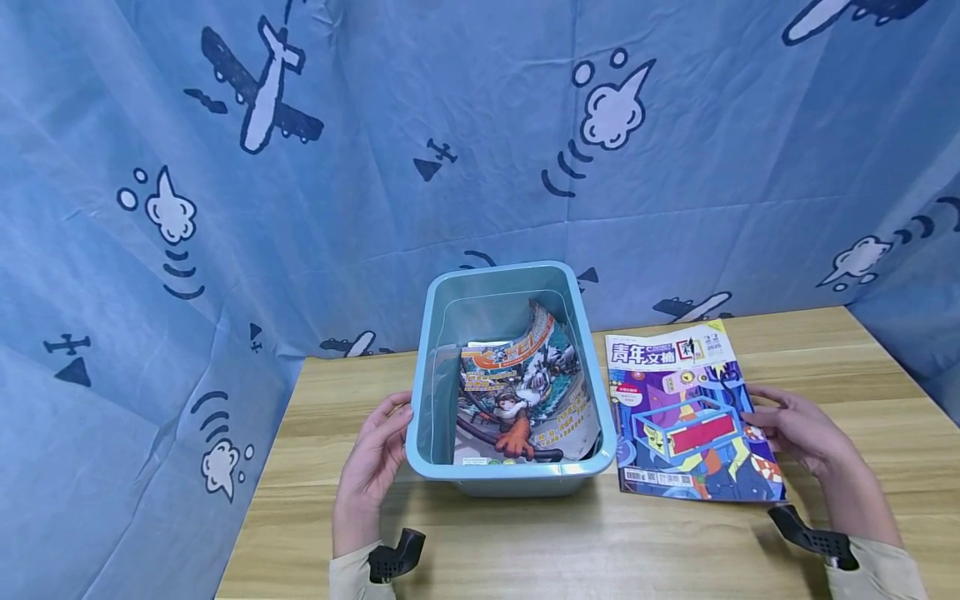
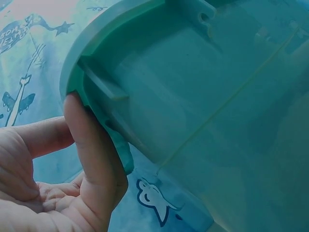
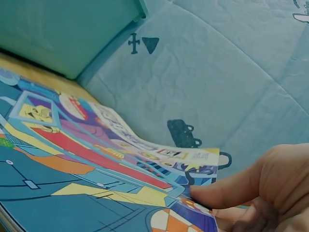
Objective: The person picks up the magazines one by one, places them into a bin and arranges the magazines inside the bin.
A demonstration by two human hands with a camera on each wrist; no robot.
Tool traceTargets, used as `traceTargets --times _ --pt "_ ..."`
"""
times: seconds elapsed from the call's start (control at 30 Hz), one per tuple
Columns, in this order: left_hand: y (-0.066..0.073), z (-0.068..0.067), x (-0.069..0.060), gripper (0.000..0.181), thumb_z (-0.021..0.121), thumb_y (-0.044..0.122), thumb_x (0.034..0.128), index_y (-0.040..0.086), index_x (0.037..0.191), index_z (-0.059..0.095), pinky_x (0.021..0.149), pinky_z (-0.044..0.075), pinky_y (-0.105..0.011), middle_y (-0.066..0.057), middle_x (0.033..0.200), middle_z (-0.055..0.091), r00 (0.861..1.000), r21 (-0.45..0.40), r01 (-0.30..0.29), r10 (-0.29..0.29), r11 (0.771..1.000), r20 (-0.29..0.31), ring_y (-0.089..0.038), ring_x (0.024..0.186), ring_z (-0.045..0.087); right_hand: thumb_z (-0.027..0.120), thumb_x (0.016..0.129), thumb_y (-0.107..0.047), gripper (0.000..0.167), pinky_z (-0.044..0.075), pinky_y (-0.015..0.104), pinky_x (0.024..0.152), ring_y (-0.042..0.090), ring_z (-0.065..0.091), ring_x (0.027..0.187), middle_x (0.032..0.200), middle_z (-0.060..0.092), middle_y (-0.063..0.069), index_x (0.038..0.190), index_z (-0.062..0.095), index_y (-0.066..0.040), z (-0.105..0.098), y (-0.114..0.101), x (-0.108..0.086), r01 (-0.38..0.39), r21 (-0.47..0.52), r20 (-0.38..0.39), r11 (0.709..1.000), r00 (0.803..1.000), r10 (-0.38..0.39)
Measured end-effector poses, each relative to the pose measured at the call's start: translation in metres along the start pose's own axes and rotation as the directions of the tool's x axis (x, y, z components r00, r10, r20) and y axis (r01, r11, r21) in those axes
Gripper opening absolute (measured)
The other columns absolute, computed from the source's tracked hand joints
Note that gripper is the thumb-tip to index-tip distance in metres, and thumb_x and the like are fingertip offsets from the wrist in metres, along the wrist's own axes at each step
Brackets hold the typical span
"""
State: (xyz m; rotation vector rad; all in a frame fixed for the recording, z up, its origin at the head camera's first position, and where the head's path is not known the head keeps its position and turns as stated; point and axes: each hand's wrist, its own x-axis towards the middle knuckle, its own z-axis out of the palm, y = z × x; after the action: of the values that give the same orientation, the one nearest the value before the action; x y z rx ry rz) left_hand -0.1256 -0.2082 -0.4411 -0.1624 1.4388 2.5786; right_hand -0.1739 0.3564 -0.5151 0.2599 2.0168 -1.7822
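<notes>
A light blue plastic bin point(image 1: 510, 472) stands upright on the table, with a comic-style magazine point(image 1: 551, 408) lying curved inside it. At the bin's left rim my left hand point(image 1: 381, 450) holds on with thumb and fingers. In the left wrist view, the left hand point(image 2: 91, 159) has its fingers up under the bin's rim point(image 2: 72, 67). Right of the bin lies a second magazine point(image 1: 682, 417) with a purple and blue cover. My right hand point(image 1: 798, 429) pinches its right edge. The thumb of my right hand point(image 3: 256, 193) presses on the cover point(image 3: 111, 159) in the right wrist view; the fingers beneath are partly hidden.
The wooden table point(image 1: 517, 550) ends in front of a blue curtain point(image 1: 480, 150) printed with planes and clouds, which hangs close behind the bin. More blue curtain closes in the left side. Black wrist straps point(image 1: 396, 557) sit on both sleeves.
</notes>
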Motion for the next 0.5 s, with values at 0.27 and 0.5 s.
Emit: traceTargets --times 0.27,0.5 --pt "0.0006 0.0002 -0.0005 0.022 0.051 0.001 0.1062 0.005 0.127 0.055 0.078 0.065 -0.028 -0.009 0.109 0.067 1.0 0.022 -0.001 0.001 1.0 -0.014 -0.016 0.089 0.074 0.057 0.106 -0.007 0.044 0.067 0.035 0.066 0.026 0.077 0.077 0.089 0.078 0.005 0.093 0.074 -0.046 -0.0014 -0.0001 0.0001 -0.021 0.294 0.02 0.956 1.0 0.016" --pt "0.0005 0.0004 -0.0009 0.023 0.052 0.001 0.1061 0.005 0.129 0.053 0.08 0.064 -0.028 -0.009 0.111 0.067 1.0 0.018 0.002 -0.002 1.0 -0.026 -0.016 0.091 0.074 0.058 0.106 -0.007 0.043 0.067 0.039 0.072 0.027 0.078 0.08 0.091 0.078 0.003 0.093 0.077 -0.043 -0.0014 -0.0007 0.0 -0.03 0.364 0.034 0.931 0.999 0.019"
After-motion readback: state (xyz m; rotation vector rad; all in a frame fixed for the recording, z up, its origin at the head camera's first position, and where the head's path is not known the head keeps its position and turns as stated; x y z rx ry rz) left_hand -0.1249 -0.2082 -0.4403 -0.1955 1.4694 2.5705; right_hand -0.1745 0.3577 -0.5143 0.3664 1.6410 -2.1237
